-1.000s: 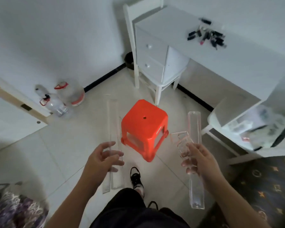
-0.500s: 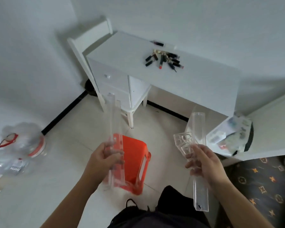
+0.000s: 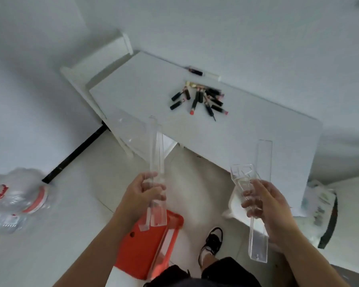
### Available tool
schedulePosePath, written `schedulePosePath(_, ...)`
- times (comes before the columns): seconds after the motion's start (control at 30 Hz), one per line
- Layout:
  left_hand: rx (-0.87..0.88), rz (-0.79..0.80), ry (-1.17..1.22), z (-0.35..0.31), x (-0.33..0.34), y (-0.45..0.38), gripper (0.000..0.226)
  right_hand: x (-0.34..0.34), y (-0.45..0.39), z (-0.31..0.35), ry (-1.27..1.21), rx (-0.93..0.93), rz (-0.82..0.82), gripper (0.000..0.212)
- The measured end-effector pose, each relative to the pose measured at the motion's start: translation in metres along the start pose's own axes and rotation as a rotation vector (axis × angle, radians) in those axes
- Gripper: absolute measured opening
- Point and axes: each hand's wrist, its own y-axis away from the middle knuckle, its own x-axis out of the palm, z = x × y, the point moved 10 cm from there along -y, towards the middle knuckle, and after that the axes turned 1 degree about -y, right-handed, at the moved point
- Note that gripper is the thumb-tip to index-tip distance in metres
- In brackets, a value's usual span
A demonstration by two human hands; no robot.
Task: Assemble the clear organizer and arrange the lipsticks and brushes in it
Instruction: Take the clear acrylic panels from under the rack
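Orange-red stool [image 3: 141, 253], white desk [image 3: 257, 141], seemingly black-cased lipsticks [image 3: 201, 98].

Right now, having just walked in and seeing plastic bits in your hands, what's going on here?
A person stands before a white desk, carrying unassembled clear organizer parts. The left hand grips long clear panels; the right hand holds a long clear strip and a smaller clear piece. Lipsticks lie piled on the desk, untouched. An orange stool sits on the floor below.
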Motion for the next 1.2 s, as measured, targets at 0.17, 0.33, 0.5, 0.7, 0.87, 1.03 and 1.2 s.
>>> schedulePosePath(0.17, -0.024, -0.046, 0.020, -0.039, 0.047, -0.058, 0.037, -0.044, -0.078, 0.038, 0.029, 0.022, 0.008, 0.021)
schedulePosePath(0.33, -0.022, -0.064, 0.025, -0.077, 0.076, -0.096, 0.035, -0.066, -0.125, 0.056, 0.006, 0.024, 0.006, 0.021)
schedulePosePath(0.5, 0.006, -0.022, -0.059, -0.107, 0.087, -0.134, 0.037, -0.058, -0.158, 0.066, -0.002, 0.029, 0.021, 0.024)
schedulePosePath(0.7, -0.005, 0.026, -0.208, -0.122, 0.083, -0.178, 0.036, -0.041, -0.192, 0.073, -0.030, 0.048, 0.031, 0.026)
schedulePosePath(0.87, -0.006, 0.076, -0.341, -0.136, 0.079, -0.250, 0.043, -0.026, -0.221, 0.074, 0.014, 0.059, -0.005, 0.034)
schedulePosePath(1.03, 0.061, 0.143, -0.506, -0.146, 0.074, -0.338, 0.045, 0.004, -0.263, 0.074, 0.086, 0.074, -0.115, 0.032)
schedulePosePath(1.2, 0.121, 0.277, -0.607, -0.150, 0.082, -0.405, 0.029, 0.029, -0.297, 0.075, 0.154, 0.132, -0.296, 0.028)
